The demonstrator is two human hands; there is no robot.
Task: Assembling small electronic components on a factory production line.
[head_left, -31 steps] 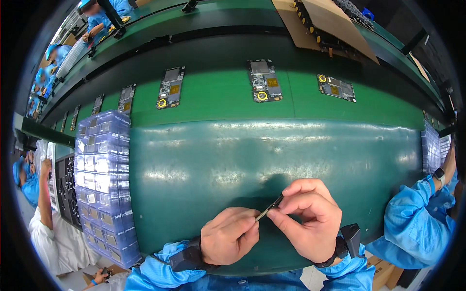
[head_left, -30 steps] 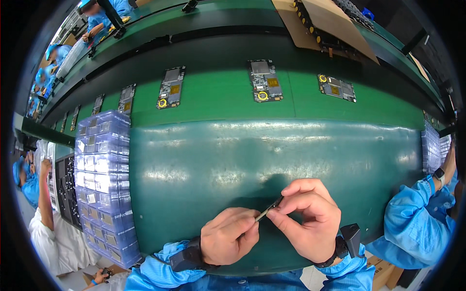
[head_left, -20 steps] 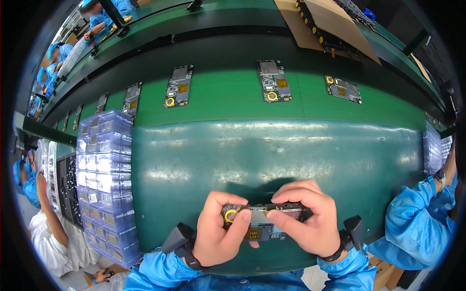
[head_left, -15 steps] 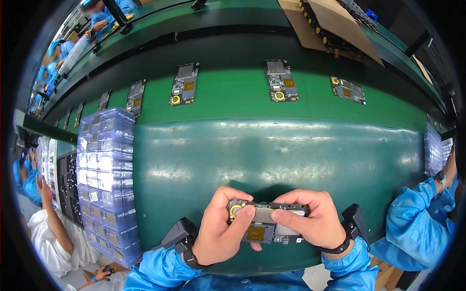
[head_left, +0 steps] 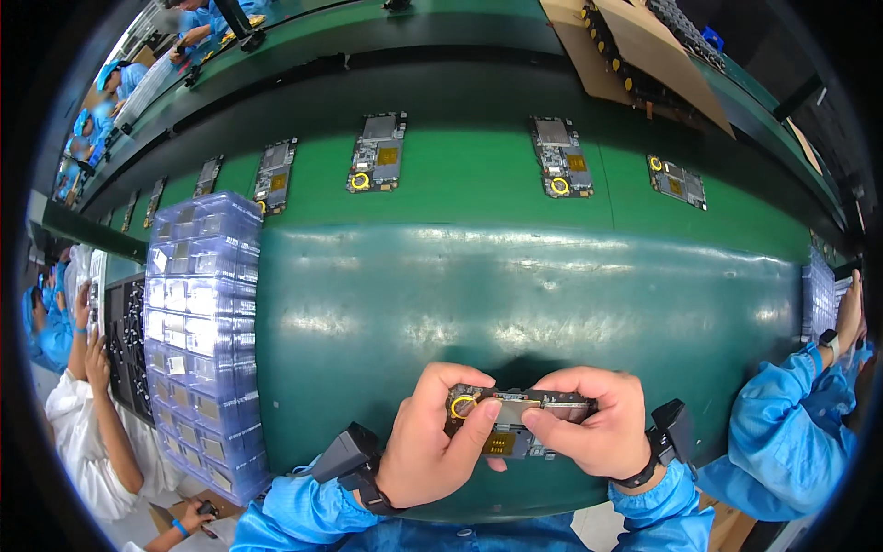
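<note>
Both hands (head_left: 430,451) clamp a circuit board (head_left: 515,446) over six o'clock of the desk (head_left: 532,304). Uneven pressure might crack it.

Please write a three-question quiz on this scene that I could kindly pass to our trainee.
1. Which hand is nearer the yellow-rimmed round part on the held circuit board: A left, B right?
2. True or false: the stacked clear plastic trays stand left of the green work surface.
3. Fill in: Spaced along the green strip beyond the work surface lie several ____.

Key: 1: A, the left hand. 2: true. 3: circuit boards.
</note>
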